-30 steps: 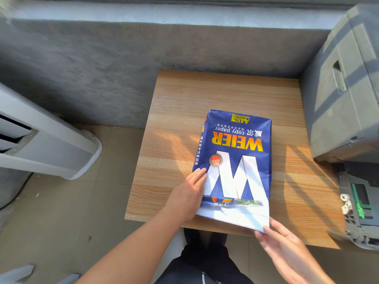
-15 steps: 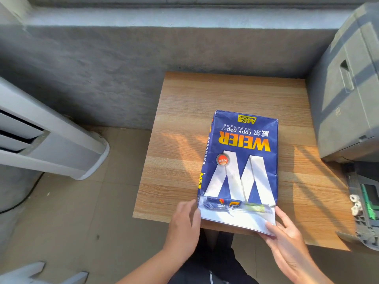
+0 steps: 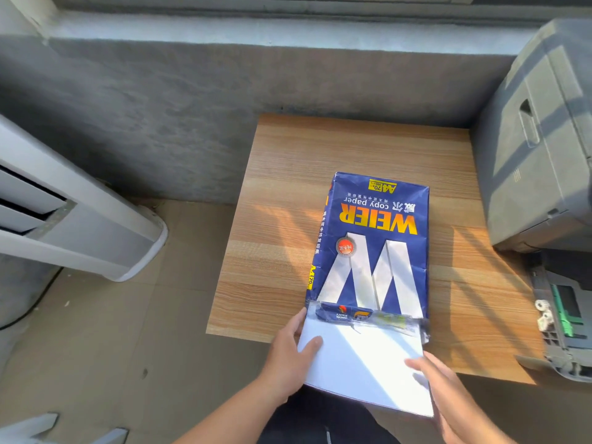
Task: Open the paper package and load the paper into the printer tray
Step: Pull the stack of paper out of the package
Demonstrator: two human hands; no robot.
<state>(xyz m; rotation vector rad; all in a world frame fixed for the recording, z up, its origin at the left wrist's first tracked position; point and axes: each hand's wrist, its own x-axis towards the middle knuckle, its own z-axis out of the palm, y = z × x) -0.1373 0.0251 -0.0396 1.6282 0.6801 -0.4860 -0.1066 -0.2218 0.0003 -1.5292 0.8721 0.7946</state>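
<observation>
A blue WEIER copy paper package (image 3: 371,248) lies on the wooden table (image 3: 288,193), its torn open end facing me. A white paper stack (image 3: 362,363) sticks out of that end past the table's front edge. My left hand (image 3: 288,354) grips the stack's left edge, thumb on top. On the stack's right edge my right hand (image 3: 445,398) holds it with the thumb over the sheet. The grey printer (image 3: 538,139) stands at the table's right, with its open dark tray area (image 3: 563,315) below and in front of it.
A white standing air conditioner unit (image 3: 64,225) leans at the left on the tiled floor. A grey concrete wall (image 3: 192,107) runs behind the table. My dark trousers show below the table's front edge.
The white stack has slid further out of the package toward me. Both hands moved from beside the package's open end onto the stack's edges.
</observation>
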